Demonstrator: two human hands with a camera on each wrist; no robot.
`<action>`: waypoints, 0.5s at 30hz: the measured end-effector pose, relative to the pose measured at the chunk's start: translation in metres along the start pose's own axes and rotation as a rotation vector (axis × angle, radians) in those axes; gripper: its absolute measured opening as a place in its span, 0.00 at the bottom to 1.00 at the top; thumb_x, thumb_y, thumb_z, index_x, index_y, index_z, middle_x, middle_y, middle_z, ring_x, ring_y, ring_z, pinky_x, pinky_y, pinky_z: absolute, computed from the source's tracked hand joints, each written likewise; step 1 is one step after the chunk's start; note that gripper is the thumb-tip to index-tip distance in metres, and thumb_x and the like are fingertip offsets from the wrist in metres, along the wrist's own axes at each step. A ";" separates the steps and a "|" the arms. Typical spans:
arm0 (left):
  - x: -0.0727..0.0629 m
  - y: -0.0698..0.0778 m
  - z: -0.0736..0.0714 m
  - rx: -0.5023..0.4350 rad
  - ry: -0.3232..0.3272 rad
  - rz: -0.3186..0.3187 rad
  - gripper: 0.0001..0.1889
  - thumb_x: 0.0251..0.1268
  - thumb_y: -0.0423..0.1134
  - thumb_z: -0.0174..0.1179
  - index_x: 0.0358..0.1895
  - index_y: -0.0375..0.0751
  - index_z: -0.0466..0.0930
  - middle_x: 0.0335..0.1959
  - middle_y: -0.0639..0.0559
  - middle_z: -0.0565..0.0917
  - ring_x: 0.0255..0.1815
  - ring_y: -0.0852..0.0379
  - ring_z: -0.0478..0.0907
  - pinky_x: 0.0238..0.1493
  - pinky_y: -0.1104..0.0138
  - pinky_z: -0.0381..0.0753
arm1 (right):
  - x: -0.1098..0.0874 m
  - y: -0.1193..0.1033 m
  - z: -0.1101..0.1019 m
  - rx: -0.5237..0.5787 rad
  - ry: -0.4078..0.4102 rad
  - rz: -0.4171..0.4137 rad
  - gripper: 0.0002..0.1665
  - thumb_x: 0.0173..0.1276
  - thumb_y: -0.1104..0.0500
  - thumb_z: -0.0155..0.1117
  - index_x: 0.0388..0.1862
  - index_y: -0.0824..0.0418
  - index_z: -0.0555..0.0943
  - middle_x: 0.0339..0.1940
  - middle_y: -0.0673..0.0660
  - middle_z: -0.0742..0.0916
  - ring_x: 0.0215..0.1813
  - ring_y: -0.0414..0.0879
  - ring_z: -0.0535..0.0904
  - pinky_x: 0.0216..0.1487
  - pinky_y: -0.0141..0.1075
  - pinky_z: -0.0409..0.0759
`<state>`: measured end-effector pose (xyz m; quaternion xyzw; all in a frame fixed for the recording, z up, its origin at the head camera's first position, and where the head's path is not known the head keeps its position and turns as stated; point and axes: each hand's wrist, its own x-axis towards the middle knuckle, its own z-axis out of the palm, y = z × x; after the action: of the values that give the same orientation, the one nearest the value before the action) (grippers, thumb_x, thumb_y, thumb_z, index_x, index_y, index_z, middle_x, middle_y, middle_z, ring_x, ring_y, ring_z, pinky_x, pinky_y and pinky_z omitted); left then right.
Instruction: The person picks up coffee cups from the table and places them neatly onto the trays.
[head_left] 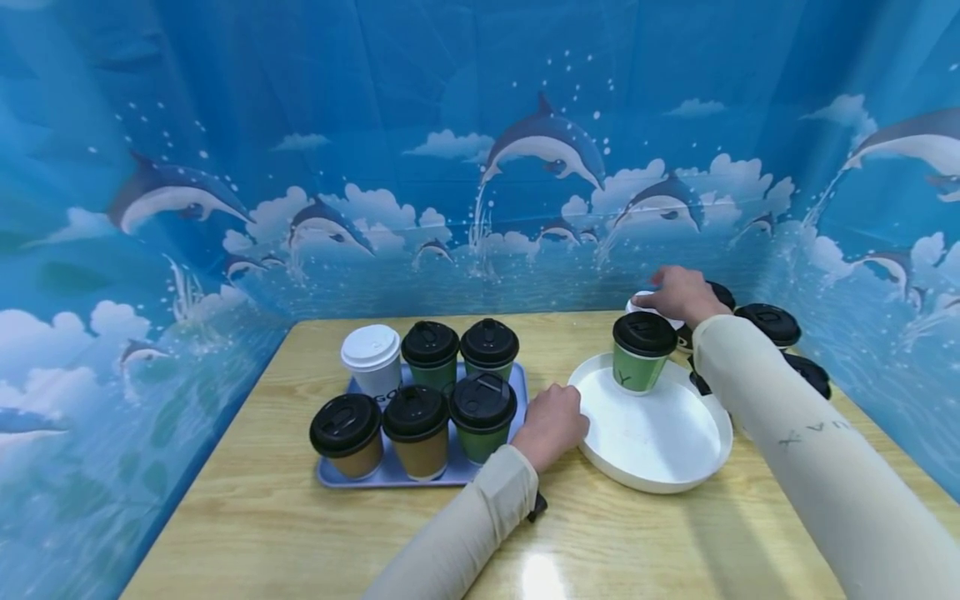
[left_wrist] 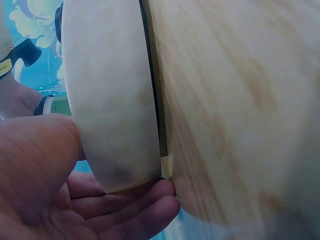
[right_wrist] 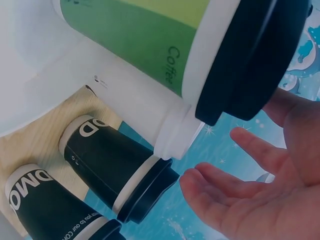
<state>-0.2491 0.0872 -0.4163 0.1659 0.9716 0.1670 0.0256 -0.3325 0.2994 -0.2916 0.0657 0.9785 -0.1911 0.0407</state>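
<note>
My left hand [head_left: 553, 423] grips the left side of a round white tray [head_left: 652, 454]. In the left wrist view, fingers [left_wrist: 150, 207] curl against the tray's wall [left_wrist: 112, 100]. A green paper cup with a black lid [head_left: 643, 354] stands upright on the tray near its back. Behind it, my right hand [head_left: 678, 293] reaches over a white cup with a white lid [head_left: 642, 304]. In the right wrist view, the right hand's fingers [right_wrist: 210, 187] are spread and hold nothing, close to the white cup's lid [right_wrist: 175, 132] and the green cup's black lid [right_wrist: 245, 65].
On the left, a lilac tray [head_left: 457, 477] carries several lidded cups: one white cup [head_left: 372, 358], green ones and brown ones [head_left: 420, 450]. Black cups [right_wrist: 112, 165] stand right of the round tray, partly hidden by my right arm. A dolphin-print curtain [head_left: 420, 125] surrounds the wooden table [head_left: 247, 508].
</note>
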 end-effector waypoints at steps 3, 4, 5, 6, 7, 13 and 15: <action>0.000 -0.001 0.000 0.001 0.002 -0.002 0.07 0.65 0.37 0.62 0.29 0.39 0.83 0.27 0.48 0.81 0.25 0.54 0.75 0.26 0.61 0.76 | 0.002 0.000 0.001 -0.009 -0.003 0.009 0.42 0.78 0.43 0.61 0.75 0.72 0.65 0.71 0.79 0.69 0.67 0.76 0.69 0.59 0.66 0.75; 0.000 -0.001 0.001 0.000 -0.001 -0.005 0.07 0.65 0.37 0.62 0.29 0.39 0.82 0.26 0.48 0.80 0.25 0.54 0.75 0.25 0.61 0.76 | 0.002 0.000 0.001 -0.009 -0.006 0.011 0.42 0.77 0.42 0.61 0.75 0.72 0.65 0.71 0.79 0.69 0.67 0.76 0.69 0.59 0.66 0.75; 0.000 -0.002 0.001 -0.002 -0.005 -0.007 0.08 0.66 0.37 0.62 0.29 0.39 0.82 0.26 0.48 0.80 0.24 0.54 0.75 0.25 0.61 0.75 | 0.002 0.000 0.002 -0.009 -0.012 0.011 0.43 0.77 0.42 0.61 0.75 0.72 0.65 0.71 0.79 0.69 0.67 0.77 0.69 0.59 0.66 0.75; 0.000 -0.002 0.001 -0.004 -0.011 -0.010 0.08 0.66 0.37 0.62 0.28 0.40 0.82 0.26 0.48 0.80 0.24 0.54 0.75 0.25 0.62 0.75 | 0.003 0.000 0.002 -0.010 -0.018 0.011 0.43 0.77 0.42 0.61 0.75 0.72 0.65 0.71 0.79 0.69 0.67 0.77 0.69 0.59 0.66 0.74; 0.000 -0.002 0.001 -0.006 -0.017 -0.013 0.08 0.66 0.37 0.62 0.28 0.40 0.82 0.25 0.48 0.79 0.24 0.54 0.75 0.25 0.62 0.75 | 0.003 0.001 0.002 -0.015 -0.024 0.010 0.44 0.77 0.42 0.61 0.75 0.72 0.64 0.71 0.79 0.69 0.67 0.77 0.69 0.59 0.66 0.74; 0.001 -0.001 0.001 -0.012 -0.030 -0.018 0.08 0.67 0.37 0.61 0.29 0.40 0.82 0.25 0.49 0.78 0.24 0.54 0.74 0.24 0.63 0.74 | 0.003 0.003 -0.001 -0.057 -0.041 0.017 0.47 0.76 0.39 0.61 0.76 0.72 0.64 0.71 0.80 0.69 0.66 0.77 0.70 0.57 0.67 0.75; 0.000 -0.001 0.000 -0.013 -0.026 -0.016 0.08 0.67 0.37 0.61 0.29 0.40 0.82 0.25 0.49 0.78 0.24 0.54 0.74 0.24 0.64 0.74 | 0.003 0.004 -0.002 -0.069 -0.043 0.016 0.48 0.75 0.38 0.61 0.76 0.72 0.64 0.71 0.80 0.69 0.65 0.77 0.70 0.57 0.67 0.75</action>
<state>-0.2497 0.0865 -0.4165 0.1602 0.9713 0.1710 0.0407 -0.3351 0.3041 -0.2921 0.0678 0.9829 -0.1583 0.0652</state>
